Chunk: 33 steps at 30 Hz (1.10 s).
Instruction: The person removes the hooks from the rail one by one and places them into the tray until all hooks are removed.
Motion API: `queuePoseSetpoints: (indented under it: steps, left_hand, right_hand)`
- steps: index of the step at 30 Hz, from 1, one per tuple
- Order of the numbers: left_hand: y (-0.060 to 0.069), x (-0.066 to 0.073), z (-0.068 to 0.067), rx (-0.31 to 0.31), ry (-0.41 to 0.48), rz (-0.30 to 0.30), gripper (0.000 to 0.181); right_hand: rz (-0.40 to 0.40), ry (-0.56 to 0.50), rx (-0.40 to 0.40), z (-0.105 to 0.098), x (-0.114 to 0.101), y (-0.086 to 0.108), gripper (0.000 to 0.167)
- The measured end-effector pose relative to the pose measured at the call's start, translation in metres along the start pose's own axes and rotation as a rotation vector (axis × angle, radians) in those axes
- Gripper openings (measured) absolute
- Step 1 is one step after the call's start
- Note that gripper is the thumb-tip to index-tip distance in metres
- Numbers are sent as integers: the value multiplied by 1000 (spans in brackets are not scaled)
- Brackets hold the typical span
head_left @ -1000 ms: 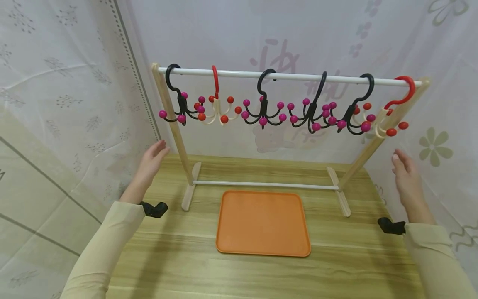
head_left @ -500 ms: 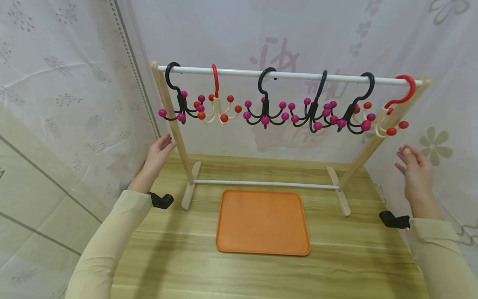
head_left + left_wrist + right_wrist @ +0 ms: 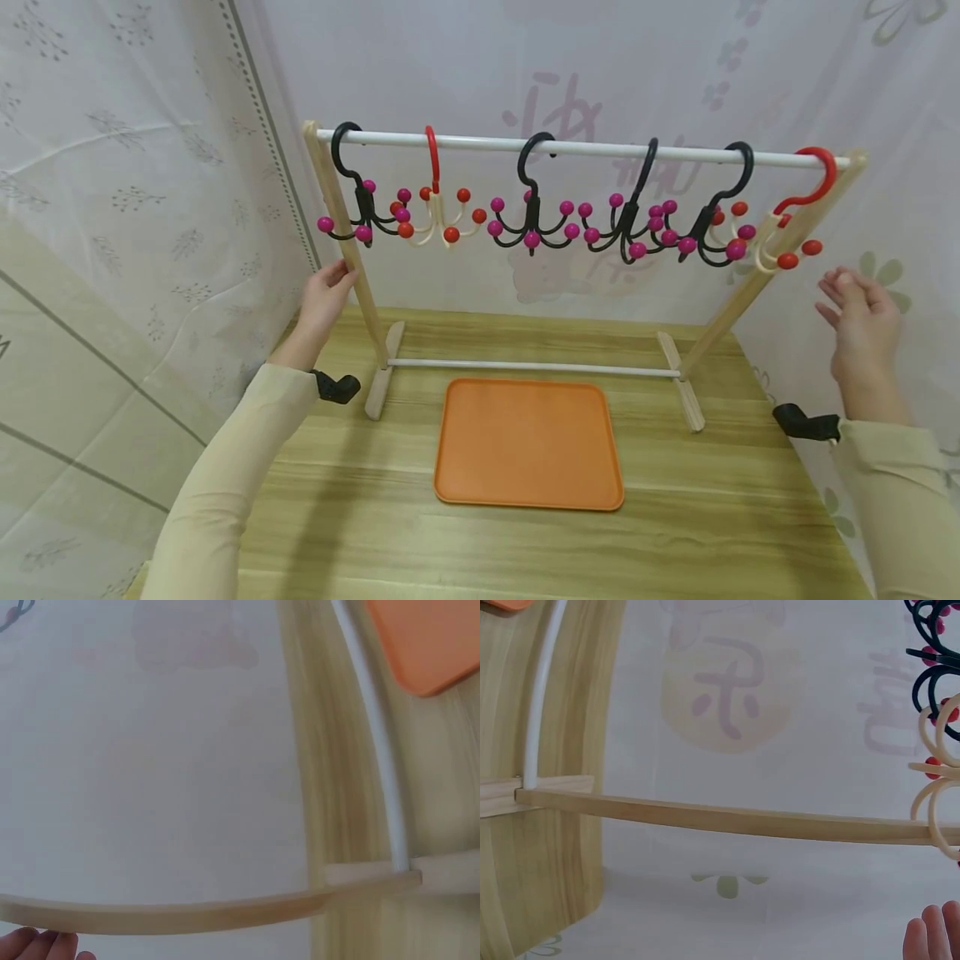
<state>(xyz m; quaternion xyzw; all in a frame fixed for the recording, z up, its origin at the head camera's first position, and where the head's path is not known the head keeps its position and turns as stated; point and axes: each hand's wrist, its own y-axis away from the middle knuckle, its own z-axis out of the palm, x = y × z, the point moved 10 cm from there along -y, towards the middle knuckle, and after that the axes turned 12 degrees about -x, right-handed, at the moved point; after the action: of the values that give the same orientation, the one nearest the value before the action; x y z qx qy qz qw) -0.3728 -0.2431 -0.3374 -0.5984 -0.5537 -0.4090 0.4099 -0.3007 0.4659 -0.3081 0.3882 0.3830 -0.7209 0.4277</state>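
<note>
In the head view a wooden rack [image 3: 525, 143] with a white top rail stands on the table. Several hangers with ball-tipped arms hang from the rail: black ones with pink balls, such as the middle black hanger [image 3: 532, 204], and two cream ones with red hooks, the left cream hanger [image 3: 437, 212] and the right cream hanger [image 3: 772, 229]. My left hand [image 3: 324, 296] is at the rack's left post [image 3: 172, 916], its fingertips [image 3: 64, 945] at the post's outer side. Beyond the right post [image 3: 742, 823], my right hand [image 3: 862, 342] is in the air, holding nothing.
An orange tray [image 3: 528, 443] lies on the wooden table [image 3: 360, 533] in front of the rack's lower white bar [image 3: 525, 365]. Patterned white cloth [image 3: 135, 167] covers the back and sides. A black device [image 3: 337, 387] is strapped to each wrist.
My left hand has moved right and up to the left post. The right hand has moved right and up, away from the right post. The hangers hang much as before.
</note>
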Motion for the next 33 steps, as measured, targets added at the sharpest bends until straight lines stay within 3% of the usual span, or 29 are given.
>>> queuePoseSetpoints:
  steps: [5, 10, 14, 23, 28, 33]
  left_hand:
    - [-7, 3, -2, 71, 5, -8, 48]
    - [-13, 2, -3, 130, 28, 7, 42]
    - [-16, 2, -4, 168, 10, 21, 36]
    - [-19, 5, -8, 171, -141, 42, 33]
    - [-18, 8, -10, 172, -256, 50, 31]
    - [-16, 13, -10, 167, -325, 80, 31]
  right_hand:
    - [-25, 31, 54, 14, -20, 7, 31]
    - [-74, 10, 59, 35, -39, 13, 28]
    - [-63, 78, 58, 44, -48, 11, 38]
    - [-53, 151, 59, 62, -58, -3, 46]
    - [5, 224, 74, 70, -59, -9, 52]
    - [45, 229, 62, 77, -61, -15, 49]
